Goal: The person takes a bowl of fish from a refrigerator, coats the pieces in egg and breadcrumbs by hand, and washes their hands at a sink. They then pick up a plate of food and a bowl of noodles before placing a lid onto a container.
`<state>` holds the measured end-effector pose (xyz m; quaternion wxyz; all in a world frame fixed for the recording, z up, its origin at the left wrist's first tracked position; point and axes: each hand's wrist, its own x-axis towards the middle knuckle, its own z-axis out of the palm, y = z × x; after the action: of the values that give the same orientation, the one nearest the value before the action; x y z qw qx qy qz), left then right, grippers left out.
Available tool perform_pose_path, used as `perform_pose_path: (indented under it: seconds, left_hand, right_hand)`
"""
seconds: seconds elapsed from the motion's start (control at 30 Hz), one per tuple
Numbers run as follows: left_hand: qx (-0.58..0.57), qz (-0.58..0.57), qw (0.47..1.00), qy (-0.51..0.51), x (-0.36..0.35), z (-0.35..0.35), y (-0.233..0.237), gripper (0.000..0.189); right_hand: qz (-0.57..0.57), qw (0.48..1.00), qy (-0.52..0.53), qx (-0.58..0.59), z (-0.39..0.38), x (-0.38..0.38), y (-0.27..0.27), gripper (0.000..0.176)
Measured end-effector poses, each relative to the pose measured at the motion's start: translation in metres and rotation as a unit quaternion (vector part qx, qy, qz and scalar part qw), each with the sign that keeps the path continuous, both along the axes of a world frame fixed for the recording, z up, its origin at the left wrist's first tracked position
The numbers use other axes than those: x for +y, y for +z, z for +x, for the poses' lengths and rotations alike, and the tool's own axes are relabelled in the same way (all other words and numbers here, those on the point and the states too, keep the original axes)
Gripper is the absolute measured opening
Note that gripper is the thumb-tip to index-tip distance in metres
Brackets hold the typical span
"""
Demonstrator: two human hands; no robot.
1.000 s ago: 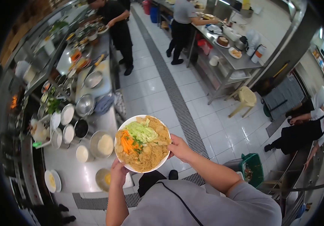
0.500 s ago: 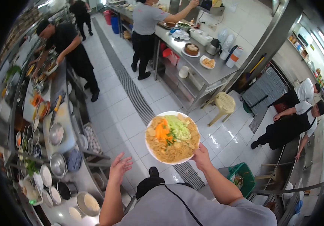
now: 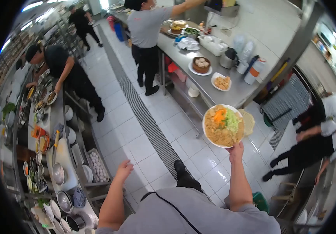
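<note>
My right hand grips the near rim of a round white plate, held out in front of me. Heaped on it are thin brown noodles, with orange carrot strips and shredded pale green vegetable on top. My thumb shows at the edge; the fingers beneath the plate are hidden. My left hand hangs in the air over the tiled floor, fingers loosely bent, with nothing in it.
Ahead right stands a steel table with a bamboo steamer and a square bowl of food. A stool is partly behind the plate. A worker stands at the table, another at the left counter. A drain grate crosses the floor.
I have stepped forward, and the plate has moved right and farther out, nearer the steel table. The spread fingers of my left hand have bent. The people on the right have shifted.
</note>
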<state>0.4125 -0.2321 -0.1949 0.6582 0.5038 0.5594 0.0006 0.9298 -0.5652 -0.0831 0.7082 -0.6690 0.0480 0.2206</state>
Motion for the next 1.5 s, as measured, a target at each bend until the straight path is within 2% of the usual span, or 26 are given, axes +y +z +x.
perform_pose_path:
  seconds: [0.1,0.17,0.23,0.27,0.3,0.33,0.37,0.4,0.5,0.53,0.6,0.67,0.73,0.77,0.8,0.83,0.9,0.97,1.0,1.03,1.07,1.13,1.17,1.3,1.43,1.5]
  left_hand:
    - [0.133,-0.015,0.989,0.058,-0.015,-0.084,-0.085,0.055]
    - [0.214,-0.038,0.969,0.122,-0.068,-0.169,-0.08,0.048]
    - [0.288,-0.112,0.945,0.104,-0.088,-0.21,-0.064,0.028]
    - [0.301,-0.114,0.938,0.131,-0.097,-0.234,-0.067,0.028]
    - [0.321,-0.004,0.932,-0.171,-0.106,-0.261,-0.074,0.023]
    - [0.303,0.117,0.827,-0.459,-0.158,-0.287,-0.078,0.019]
    - [0.368,-0.084,0.915,-0.14,-0.178,-0.276,-0.064,0.024]
    - [0.373,-0.093,0.913,-0.138,-0.18,-0.265,-0.049,0.024]
    - [0.319,-0.01,0.778,-0.542,-0.179,-0.248,-0.041,0.027]
    - [0.319,-0.016,0.777,-0.542,-0.171,-0.241,-0.045,0.027]
    - [0.242,0.152,0.843,-0.455,-0.159,-0.238,-0.056,0.03]
    - [0.259,-0.039,0.961,-0.086,-0.125,-0.221,-0.079,0.038]
    - [0.283,0.066,0.957,-0.01,-0.045,-0.182,-0.077,0.046]
    - [0.272,0.045,0.961,0.009,-0.009,-0.164,-0.06,0.049]
    - [0.261,0.026,0.964,0.031,0.019,-0.155,-0.053,0.052]
    - [0.255,0.025,0.966,0.045,0.037,-0.159,-0.069,0.052]
    - [0.176,0.061,0.974,0.129,0.069,-0.179,-0.103,0.054]
    - [0.167,0.073,0.973,0.14,0.102,-0.198,-0.116,0.055]
    - [0.165,0.087,0.973,0.136,0.115,-0.209,-0.123,0.056]
    - [0.163,0.082,0.971,0.155,0.126,-0.219,-0.123,0.056]
    - [0.167,0.066,0.968,0.177,0.14,-0.228,-0.115,0.057]
    - [0.172,0.047,0.96,0.214,0.152,-0.255,-0.118,0.058]
    - [0.178,0.064,0.957,0.22,0.154,-0.267,-0.128,0.057]
    - [0.194,0.057,0.946,0.252,0.161,-0.294,-0.125,0.056]
    - [0.164,0.04,0.933,0.318,0.149,-0.296,-0.109,0.056]
    - [0.163,0.028,0.919,0.358,0.138,-0.292,-0.104,0.056]
  right_hand:
    - [0.02,0.999,-0.022,-0.03,0.07,0.013,-0.04,0.038]
    - [-0.002,0.998,0.041,-0.038,0.111,0.024,-0.073,0.04]
    - [0.027,0.999,-0.034,-0.012,0.135,0.051,-0.097,0.044]
    - [-0.061,0.994,0.012,-0.088,0.144,0.062,-0.109,0.046]
    - [-0.144,0.973,0.051,-0.172,0.161,0.075,-0.121,0.047]
    - [-0.128,0.975,0.058,-0.174,0.156,0.039,-0.12,0.047]
    - [-0.026,0.996,0.008,-0.086,0.158,0.035,-0.12,0.047]
    - [0.07,0.996,-0.047,0.006,0.163,0.035,-0.123,0.048]
    - [0.094,0.995,-0.013,0.026,0.189,0.041,-0.132,0.049]
    - [0.119,0.992,-0.013,0.037,0.196,0.048,-0.134,0.052]
    - [0.092,0.995,-0.024,0.039,0.203,0.062,-0.129,0.049]
    - [0.066,0.997,-0.031,0.034,0.205,0.08,-0.119,0.047]
    - [0.096,0.989,-0.099,0.056,0.199,0.102,-0.107,0.044]
    - [0.096,0.99,-0.09,0.05,0.187,0.109,-0.102,0.044]
    - [-0.259,0.958,0.008,-0.125,0.17,0.114,-0.101,0.043]
    - [-0.569,0.765,0.1,-0.287,0.148,0.126,-0.1,0.043]
    - [-0.687,0.673,0.093,-0.257,0.09,0.164,-0.093,0.035]
    - [-0.63,0.723,0.041,-0.282,0.146,0.091,-0.236,0.038]
    - [-0.406,0.906,-0.032,-0.119,0.111,0.132,-0.237,0.031]
    - [-0.14,0.983,-0.094,0.067,0.073,0.169,-0.237,0.026]
    - [-0.128,0.985,-0.022,0.113,0.066,0.194,-0.269,0.023]
    - [-0.195,0.976,0.041,0.089,-0.05,0.337,-0.221,0.025]
    - [-0.175,0.964,0.165,0.112,-0.07,0.376,-0.235,0.024]
    - [-0.174,0.908,0.38,0.038,-0.217,0.581,-0.201,0.026]
    - [-0.182,0.834,0.52,-0.017,-0.323,0.717,-0.205,0.015]
    - [-0.175,0.797,0.577,-0.039,-0.37,0.758,-0.219,0.025]
